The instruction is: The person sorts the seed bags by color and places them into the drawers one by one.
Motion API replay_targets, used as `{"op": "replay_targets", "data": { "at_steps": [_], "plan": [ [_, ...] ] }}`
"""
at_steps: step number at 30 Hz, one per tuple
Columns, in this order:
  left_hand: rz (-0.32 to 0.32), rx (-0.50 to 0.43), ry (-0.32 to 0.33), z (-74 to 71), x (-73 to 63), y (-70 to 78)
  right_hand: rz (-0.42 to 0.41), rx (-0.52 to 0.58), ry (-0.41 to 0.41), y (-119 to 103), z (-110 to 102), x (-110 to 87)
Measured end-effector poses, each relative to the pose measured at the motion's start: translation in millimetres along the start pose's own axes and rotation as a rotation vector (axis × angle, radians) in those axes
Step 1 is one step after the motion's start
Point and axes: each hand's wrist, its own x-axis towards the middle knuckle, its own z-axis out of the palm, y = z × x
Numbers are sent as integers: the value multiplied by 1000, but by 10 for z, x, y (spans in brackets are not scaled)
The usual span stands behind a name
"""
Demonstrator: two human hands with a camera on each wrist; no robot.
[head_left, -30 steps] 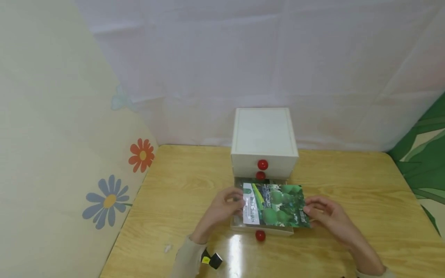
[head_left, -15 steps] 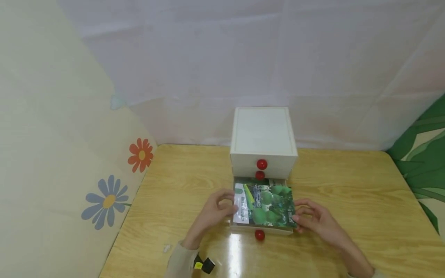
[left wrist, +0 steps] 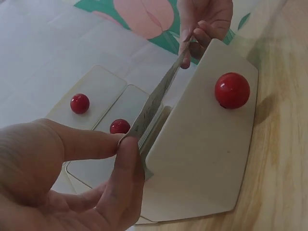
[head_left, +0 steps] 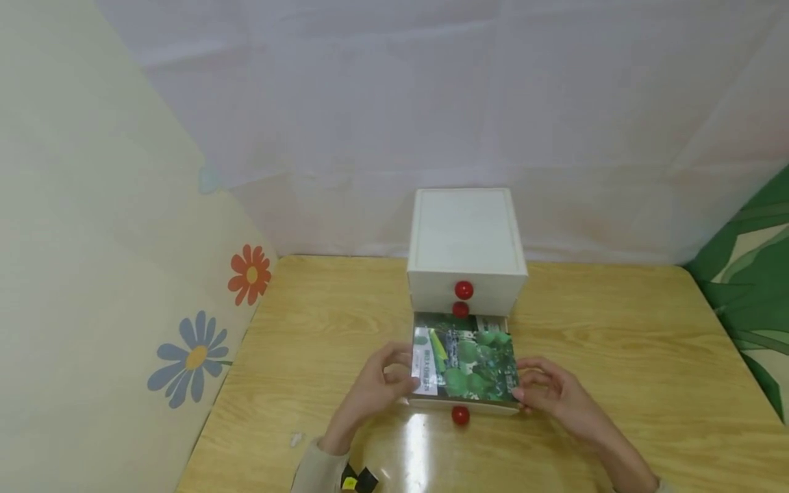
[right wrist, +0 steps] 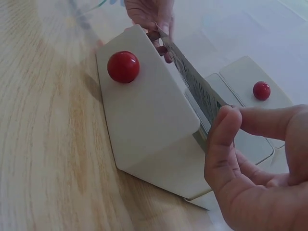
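A thin, glossy packet (head_left: 474, 366) printed with green round fruits and a white end strip lies level over the pulled-out lowest drawer (head_left: 431, 405). My left hand (head_left: 376, 387) pinches its left end between thumb and fingers. At the opposite end, my right hand (head_left: 561, 397) pinches the near right corner the same way. Both wrist views show the packet (left wrist: 156, 98) edge-on, slightly above the drawer's rim, its printed underside partly visible. Another dark green printed piece (head_left: 444, 320) shows inside the drawer behind it. Most of the drawer's inside is hidden.
A white cabinet (head_left: 465, 229) with red round knobs stands on the wooden table (head_left: 333, 308) near the white cloth backdrop (head_left: 382, 123). The open drawer's red knob (head_left: 460, 415) sticks out toward me. A flowered wall panel (head_left: 111, 260) borders the left side.
Both hands have carried the packet left, from overhanging the drawer's right side to lining up over the drawer. It now sits slightly lower and nearer the drawer front.
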Motion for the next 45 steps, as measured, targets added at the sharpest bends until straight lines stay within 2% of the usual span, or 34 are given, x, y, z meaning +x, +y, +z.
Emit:
{"op": "replay_targets", "data": {
  "at_steps": [14,20,25,30,39,45],
  "plan": [
    [-37,55,100,54,-36,1,125,-101,165,12,107,22],
    [-76,63,132,62,-46,-19,153,-110,147,-9,105,32],
    [-79,48,141,60,-42,-29,179,-117,131,-42,93,32],
    [-79,39,142,51,-18,-29,181,-154,166,-78,107,52],
    [-74,59,150,34,20,-38,127,-186,224,-70,169,57],
    [-84,54,151,32,23,-30,139,-192,282,-19,209,52]
  ]
}}
